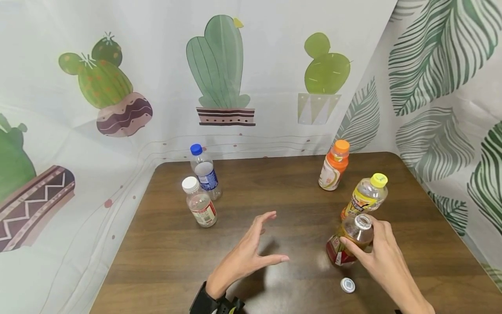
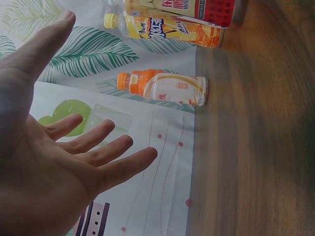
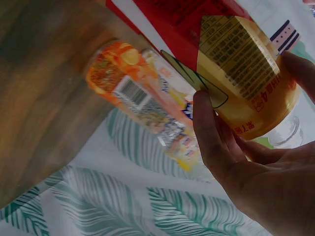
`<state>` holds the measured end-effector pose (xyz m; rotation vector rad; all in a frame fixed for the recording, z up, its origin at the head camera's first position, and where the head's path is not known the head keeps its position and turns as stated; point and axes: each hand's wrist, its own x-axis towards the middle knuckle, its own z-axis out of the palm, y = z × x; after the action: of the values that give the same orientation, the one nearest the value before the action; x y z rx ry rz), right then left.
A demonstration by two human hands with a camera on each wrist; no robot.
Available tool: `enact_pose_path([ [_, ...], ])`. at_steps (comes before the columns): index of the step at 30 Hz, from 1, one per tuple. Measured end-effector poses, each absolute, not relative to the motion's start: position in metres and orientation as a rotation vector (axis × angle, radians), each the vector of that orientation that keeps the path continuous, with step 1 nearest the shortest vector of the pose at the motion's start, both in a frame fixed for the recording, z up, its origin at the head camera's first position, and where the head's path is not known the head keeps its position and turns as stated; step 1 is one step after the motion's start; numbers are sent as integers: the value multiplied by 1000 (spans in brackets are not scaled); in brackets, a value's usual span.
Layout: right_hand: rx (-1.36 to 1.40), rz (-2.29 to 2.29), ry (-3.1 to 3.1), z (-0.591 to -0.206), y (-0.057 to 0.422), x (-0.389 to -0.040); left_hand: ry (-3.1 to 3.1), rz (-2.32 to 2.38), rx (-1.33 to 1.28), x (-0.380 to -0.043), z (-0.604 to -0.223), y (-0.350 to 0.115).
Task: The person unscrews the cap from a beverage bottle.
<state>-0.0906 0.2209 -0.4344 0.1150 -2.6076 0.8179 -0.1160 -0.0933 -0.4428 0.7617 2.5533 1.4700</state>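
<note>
On the right side of the table, my right hand point(image 1: 386, 253) grips an uncapped bottle point(image 1: 359, 235) with a red and gold label. The right wrist view shows thumb and fingers curved around the bottle point(image 3: 241, 73) near its shoulder. A round white cap point(image 1: 347, 285) lies on the wood just in front of that bottle. My left hand point(image 1: 247, 250) hovers over the middle of the table, thumb and fingers spread apart. Nothing is in the left palm point(image 2: 54, 162) in the left wrist view.
Behind the held bottle stand a yellow-capped bottle point(image 1: 366, 194) and an orange-capped bottle point(image 1: 333, 168). At the left are a white-capped bottle point(image 1: 201, 205) and a blue-capped bottle point(image 1: 205, 174). A printed cloth point(image 1: 274, 78) hangs along the table's point(image 1: 266, 183) back edge.
</note>
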Motion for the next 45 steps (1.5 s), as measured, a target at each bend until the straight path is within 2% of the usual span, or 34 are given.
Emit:
enact_pose_path([
  [18,140,799,-2578,-447,228,-93,2555,1460,731,-116,-442,-94],
  [26,13,879,-2635,-402,254,-89,2550,1466,755,-119,-441,-96],
  [34,-44,740,-2541,-364,277,-132,2553,1453,724,-120,-440,-99],
  [40,54,646,-2674,-364,282,-165,2545,1458,707,-119,-441,-102],
  [45,106,616,-2692,-368,282,-179,2541,1467,704,-120,-442,-104],
])
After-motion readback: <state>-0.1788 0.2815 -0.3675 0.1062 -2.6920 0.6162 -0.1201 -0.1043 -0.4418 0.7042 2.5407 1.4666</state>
